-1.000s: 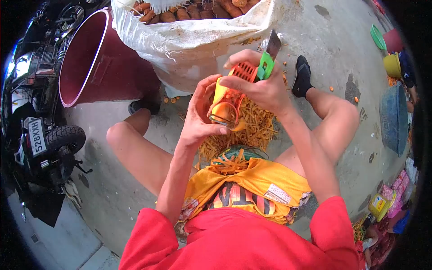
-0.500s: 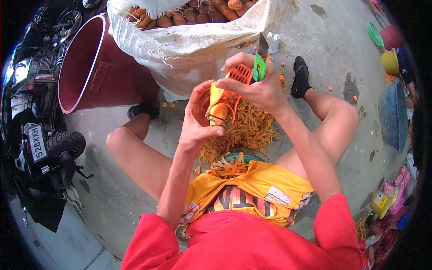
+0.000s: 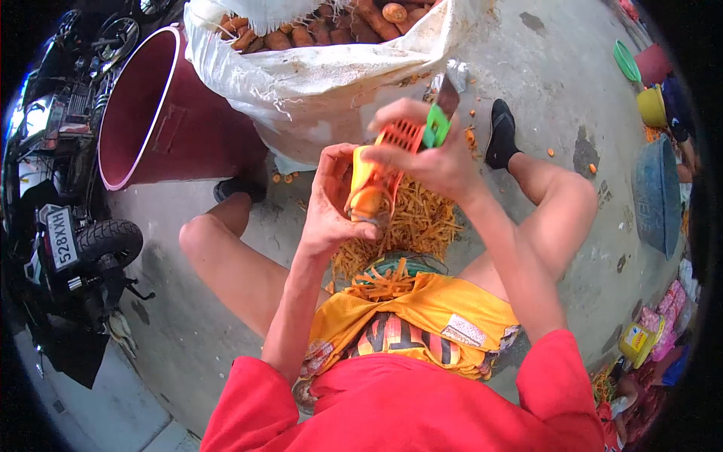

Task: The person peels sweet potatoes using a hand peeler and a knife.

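Observation:
My left hand (image 3: pixel 331 197) is wrapped round a peeled orange carrot (image 3: pixel 367 202), its tip near my thumb. In my right hand (image 3: pixel 433 154) are an orange slotted peeler or shredder (image 3: pixel 401 136), held against the carrot, and a knife with a green handle (image 3: pixel 436 126), its blade pointing up and away. The tool is partly blurred. Below both hands lies a heap of orange shreds (image 3: pixel 422 222), with more strips (image 3: pixel 382 282) on a green container between my legs.
A white sack (image 3: pixel 324 83) of unpeeled carrots stands ahead, beside a large maroon tub (image 3: pixel 203 120). A motorcycle (image 3: pixel 98 241) is at the left. At the right are a blue-grey basin (image 3: pixel 657 197), a yellow container (image 3: pixel 639 343) and parts of other people.
My right hand and the orange tool have shifted slightly down along the carrot, and the knife blade has tilted to the right. My left hand still grips the carrot.

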Motion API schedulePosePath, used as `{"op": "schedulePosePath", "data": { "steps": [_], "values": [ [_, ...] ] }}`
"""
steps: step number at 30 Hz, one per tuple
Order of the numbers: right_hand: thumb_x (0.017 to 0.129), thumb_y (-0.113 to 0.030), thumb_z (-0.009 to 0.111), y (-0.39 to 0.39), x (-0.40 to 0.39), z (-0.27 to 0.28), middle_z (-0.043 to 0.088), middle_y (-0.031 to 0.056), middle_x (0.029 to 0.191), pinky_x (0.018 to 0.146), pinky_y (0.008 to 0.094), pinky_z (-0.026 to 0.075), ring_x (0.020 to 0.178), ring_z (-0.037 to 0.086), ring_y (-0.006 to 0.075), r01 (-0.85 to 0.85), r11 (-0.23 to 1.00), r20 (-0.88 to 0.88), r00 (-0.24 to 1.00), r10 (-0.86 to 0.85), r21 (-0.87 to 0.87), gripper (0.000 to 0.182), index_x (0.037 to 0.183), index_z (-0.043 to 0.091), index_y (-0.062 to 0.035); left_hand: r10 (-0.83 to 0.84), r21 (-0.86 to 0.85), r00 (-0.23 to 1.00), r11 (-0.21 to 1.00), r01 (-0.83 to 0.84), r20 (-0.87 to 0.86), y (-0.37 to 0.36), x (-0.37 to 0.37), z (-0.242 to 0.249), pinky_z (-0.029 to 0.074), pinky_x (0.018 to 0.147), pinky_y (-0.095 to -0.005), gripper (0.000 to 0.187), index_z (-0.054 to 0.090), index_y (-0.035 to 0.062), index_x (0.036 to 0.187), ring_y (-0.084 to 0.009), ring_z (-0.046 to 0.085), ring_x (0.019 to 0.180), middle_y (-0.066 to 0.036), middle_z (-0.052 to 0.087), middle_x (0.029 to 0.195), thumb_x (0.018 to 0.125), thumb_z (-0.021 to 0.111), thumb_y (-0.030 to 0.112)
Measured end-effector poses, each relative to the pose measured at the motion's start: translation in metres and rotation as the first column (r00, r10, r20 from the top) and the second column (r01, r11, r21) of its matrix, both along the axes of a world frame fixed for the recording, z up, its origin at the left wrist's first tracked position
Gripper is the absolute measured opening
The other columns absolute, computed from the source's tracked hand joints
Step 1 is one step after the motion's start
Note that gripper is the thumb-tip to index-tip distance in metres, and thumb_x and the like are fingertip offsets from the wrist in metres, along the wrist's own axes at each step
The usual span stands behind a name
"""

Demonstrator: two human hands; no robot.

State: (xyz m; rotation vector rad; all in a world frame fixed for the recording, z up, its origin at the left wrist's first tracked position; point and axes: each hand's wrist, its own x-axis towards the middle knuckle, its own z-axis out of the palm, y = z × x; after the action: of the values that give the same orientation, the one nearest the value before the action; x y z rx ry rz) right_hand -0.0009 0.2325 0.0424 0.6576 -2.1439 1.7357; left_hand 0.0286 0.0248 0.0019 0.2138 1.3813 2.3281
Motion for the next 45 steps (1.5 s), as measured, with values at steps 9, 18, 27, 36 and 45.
{"op": "schedulePosePath", "data": {
  "steps": [9, 18, 27, 36, 45],
  "values": [
    [0.091, -0.013, 0.081, -0.006, 0.002, 0.004, 0.072, 0.0013, 0.087, 0.071, 0.0253, 0.057, 0.081, 0.068, 0.0075, 0.021, 1.000, -0.021, 1.000, -0.022, -0.017, 0.018, 0.100, 0.068, -0.0036, -0.002, 0.042, 1.000, 0.999, 0.002, -0.016, 0.003, 0.002, 0.005, 0.040, 0.116, -0.0372, 0.136, 0.035, 0.0097, 0.153, -0.0216, 0.050, 0.136, -0.007, 0.051, 0.144, 0.043, 0.107, 0.040],
    [0.090, -0.012, 0.082, 0.001, -0.008, 0.004, 0.073, 0.0022, 0.093, 0.076, 0.0258, 0.057, 0.086, 0.070, 0.0094, 0.052, 0.949, 0.240, 0.970, 0.025, -0.311, 0.017, 0.098, 0.069, -0.0048, 0.062, 0.054, 0.998, 0.997, -0.062, 0.012, 0.011, 0.007, 0.012, 0.043, 0.113, -0.0362, 0.125, 0.038, 0.0113, 0.144, -0.0200, 0.051, 0.133, -0.005, 0.051, 0.139, 0.043, 0.108, 0.034],
    [0.090, -0.011, 0.082, 0.002, -0.006, -0.005, 0.072, 0.0020, 0.096, 0.067, 0.0226, 0.054, 0.080, 0.067, 0.0077, 0.081, 0.988, 0.037, 0.996, -0.076, -0.130, 0.017, 0.101, 0.070, -0.0054, 0.078, 0.002, 0.997, 0.997, -0.078, 0.007, 0.009, 0.006, 0.001, 0.047, 0.109, -0.0329, 0.130, 0.035, 0.0112, 0.145, -0.0177, 0.056, 0.129, -0.004, 0.052, 0.141, 0.042, 0.106, 0.047],
    [0.091, -0.010, 0.081, -0.002, -0.008, -0.005, 0.073, 0.0031, 0.095, 0.074, 0.0249, 0.057, 0.081, 0.071, 0.0117, 0.058, 0.937, 0.139, 0.990, -0.010, -0.345, 0.017, 0.101, 0.069, -0.0042, 0.101, 0.072, 0.993, 0.992, -0.105, 0.057, 0.010, 0.007, 0.010, 0.041, 0.112, -0.0345, 0.132, 0.035, 0.0102, 0.153, -0.0185, 0.050, 0.134, -0.003, 0.052, 0.141, 0.044, 0.108, 0.033],
    [0.090, -0.011, 0.082, 0.004, -0.023, -0.007, 0.075, 0.0043, 0.082, 0.069, 0.0280, 0.059, 0.075, 0.072, 0.0115, 0.107, 0.955, 0.039, 0.994, -0.100, -0.276, 0.016, 0.095, 0.070, -0.0019, 0.095, 0.077, 0.995, 0.993, -0.093, -0.016, 0.011, 0.005, 0.004, 0.040, 0.115, -0.0362, 0.126, 0.039, 0.0111, 0.149, -0.0196, 0.049, 0.135, -0.003, 0.051, 0.140, 0.045, 0.107, 0.032]
  ]
}}
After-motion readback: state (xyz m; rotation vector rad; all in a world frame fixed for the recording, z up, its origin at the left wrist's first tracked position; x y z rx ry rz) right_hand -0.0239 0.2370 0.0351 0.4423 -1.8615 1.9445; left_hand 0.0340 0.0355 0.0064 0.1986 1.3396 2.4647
